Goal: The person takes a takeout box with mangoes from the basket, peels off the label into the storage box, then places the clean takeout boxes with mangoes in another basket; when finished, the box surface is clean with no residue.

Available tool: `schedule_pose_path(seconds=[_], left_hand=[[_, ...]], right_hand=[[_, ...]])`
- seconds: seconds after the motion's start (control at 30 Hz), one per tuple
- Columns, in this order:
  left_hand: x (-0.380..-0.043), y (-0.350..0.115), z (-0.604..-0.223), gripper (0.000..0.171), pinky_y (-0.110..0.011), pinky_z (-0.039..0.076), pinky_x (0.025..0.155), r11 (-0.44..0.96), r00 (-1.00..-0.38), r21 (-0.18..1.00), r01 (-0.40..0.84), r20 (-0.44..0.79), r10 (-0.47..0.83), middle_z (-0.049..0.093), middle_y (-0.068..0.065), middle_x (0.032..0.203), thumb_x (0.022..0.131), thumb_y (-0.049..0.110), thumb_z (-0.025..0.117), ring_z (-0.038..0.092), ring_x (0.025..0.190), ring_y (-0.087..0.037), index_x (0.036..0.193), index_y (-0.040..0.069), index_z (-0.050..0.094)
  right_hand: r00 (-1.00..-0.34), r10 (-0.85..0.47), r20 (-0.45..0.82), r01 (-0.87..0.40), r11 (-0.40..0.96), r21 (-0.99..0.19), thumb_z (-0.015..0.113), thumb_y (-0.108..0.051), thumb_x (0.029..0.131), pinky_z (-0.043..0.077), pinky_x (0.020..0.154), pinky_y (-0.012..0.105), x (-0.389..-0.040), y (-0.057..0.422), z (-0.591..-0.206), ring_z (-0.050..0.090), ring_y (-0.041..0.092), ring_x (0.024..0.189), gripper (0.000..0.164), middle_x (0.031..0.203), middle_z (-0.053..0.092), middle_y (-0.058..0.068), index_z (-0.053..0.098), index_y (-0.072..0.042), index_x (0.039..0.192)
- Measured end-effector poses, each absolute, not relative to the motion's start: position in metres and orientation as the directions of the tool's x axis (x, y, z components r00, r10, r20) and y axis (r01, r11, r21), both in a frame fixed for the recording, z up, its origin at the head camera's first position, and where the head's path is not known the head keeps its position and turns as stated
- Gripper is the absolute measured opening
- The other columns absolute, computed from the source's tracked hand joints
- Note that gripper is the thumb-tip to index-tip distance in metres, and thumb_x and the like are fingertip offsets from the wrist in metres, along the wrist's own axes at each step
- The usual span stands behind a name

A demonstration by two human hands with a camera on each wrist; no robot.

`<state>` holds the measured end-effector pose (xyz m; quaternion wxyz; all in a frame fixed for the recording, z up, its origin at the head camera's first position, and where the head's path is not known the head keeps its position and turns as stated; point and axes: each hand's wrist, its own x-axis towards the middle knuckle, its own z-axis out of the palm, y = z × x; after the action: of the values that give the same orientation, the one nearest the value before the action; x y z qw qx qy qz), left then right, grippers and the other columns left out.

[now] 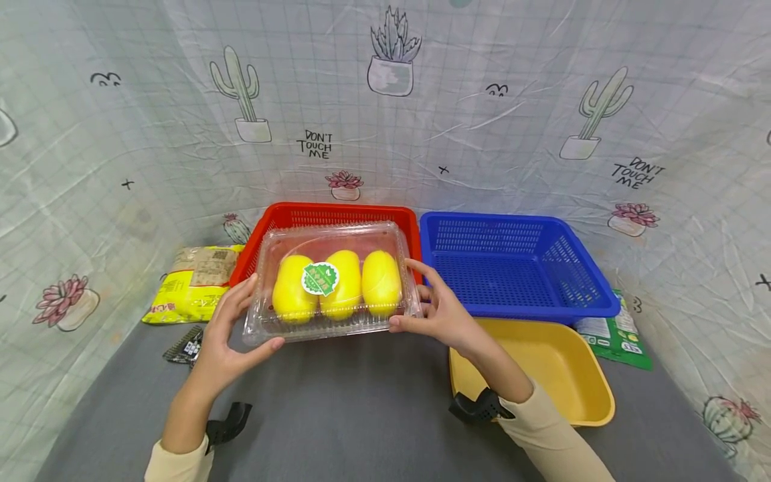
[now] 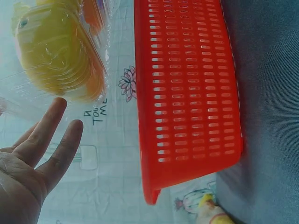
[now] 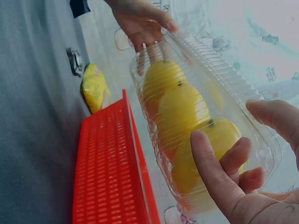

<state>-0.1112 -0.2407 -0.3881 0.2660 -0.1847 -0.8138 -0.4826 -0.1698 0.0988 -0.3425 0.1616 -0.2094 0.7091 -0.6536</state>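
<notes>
A clear plastic clamshell box (image 1: 337, 328) is held up above the table, tilted so its lid faces me. Inside it lie three yellow oval fruits (image 1: 381, 284), seen through the lid, which bears a green and white round sticker (image 1: 320, 278). My right hand (image 1: 442, 311) grips the box's right end, thumb on the near edge and fingers at the side. At the left end my left hand (image 1: 225, 335) holds the box, thumb near the front corner and fingers along the side. In the right wrist view, the right fingers (image 3: 212, 168) overlap the box's underside.
Behind the box stands a red basket (image 1: 337, 209), with a blue basket (image 1: 518, 311) to its right. A yellow tub (image 1: 566, 375) sits in front of the blue one. A yellow packet (image 1: 193, 284) and a small dark packet (image 1: 183, 345) lie left; a green packet (image 1: 620, 338) lies right.
</notes>
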Motion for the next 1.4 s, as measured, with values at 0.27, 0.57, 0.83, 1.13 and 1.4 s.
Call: schedule_pose_path(seconds=[0.27, 0.57, 0.83, 1.13, 1.4], left_hand=[[-0.101, -0.239, -0.387, 0.102, -0.010, 0.037, 0.100, 0.475, -0.782, 0.667, 0.574, 0.618, 0.078, 0.040, 0.000, 0.146, 0.055, -0.014, 0.083, 0.049, 0.120, -0.001, 0.146, 0.002, 0.040], [-0.093, -0.238, -0.396, 0.100, -0.016, 0.039, 0.103, 0.357, -0.697, 0.624, 0.695, 0.706, 0.123, 0.038, -0.021, 0.147, 0.058, 0.000, 0.090, 0.046, 0.127, -0.015, 0.143, -0.008, 0.038], [-0.085, -0.237, -0.400, 0.098, -0.014, 0.040, 0.101, 0.340, -0.694, 0.626, 0.702, 0.709, 0.128, 0.038, -0.021, 0.147, 0.061, 0.009, 0.092, 0.044, 0.128, -0.014, 0.141, -0.010, 0.039], [-0.078, -0.241, -0.403, 0.097, -0.014, 0.042, 0.098, 0.344, -0.682, 0.606, 0.717, 0.712, 0.167, 0.040, -0.025, 0.145, 0.066, 0.025, 0.092, 0.046, 0.125, -0.015, 0.139, -0.012, 0.040], [-0.070, -0.243, -0.410, 0.100, -0.015, 0.041, 0.100, 0.347, -0.670, 0.588, 0.731, 0.716, 0.196, 0.039, -0.031, 0.142, 0.067, 0.033, 0.090, 0.048, 0.125, -0.014, 0.136, -0.017, 0.039]], right_hand=[[-0.863, -0.503, 0.057, -0.087, 0.037, -0.995, 0.077, -0.003, 0.081, 0.055, 0.085, 0.043, -0.158, 0.101, -0.345, 0.065, 0.036, 0.108, 0.092, 0.134, 0.050, 0.025, 0.022, -0.021, 0.152], [-0.826, -0.553, 0.109, -0.094, -0.055, -0.994, 0.080, -0.004, 0.079, 0.057, 0.081, 0.041, -0.140, 0.110, -0.348, 0.065, 0.033, 0.105, 0.100, 0.127, 0.048, 0.031, 0.013, -0.016, 0.152], [-0.815, -0.570, 0.107, -0.061, -0.099, -0.993, 0.081, -0.004, 0.077, 0.057, 0.080, 0.040, -0.128, 0.113, -0.350, 0.066, 0.030, 0.101, 0.109, 0.128, 0.049, 0.031, 0.008, -0.020, 0.155], [-0.801, -0.592, 0.081, -0.019, -0.111, -0.994, 0.080, -0.003, 0.078, 0.059, 0.076, 0.039, -0.116, 0.115, -0.359, 0.068, 0.027, 0.093, 0.115, 0.119, 0.055, 0.027, -0.001, -0.025, 0.157], [-0.785, -0.612, 0.093, -0.032, -0.110, -0.993, 0.079, 0.001, 0.078, 0.059, 0.067, 0.030, -0.107, 0.112, -0.375, 0.068, 0.019, 0.079, 0.119, 0.112, 0.058, 0.025, -0.003, -0.033, 0.156]])
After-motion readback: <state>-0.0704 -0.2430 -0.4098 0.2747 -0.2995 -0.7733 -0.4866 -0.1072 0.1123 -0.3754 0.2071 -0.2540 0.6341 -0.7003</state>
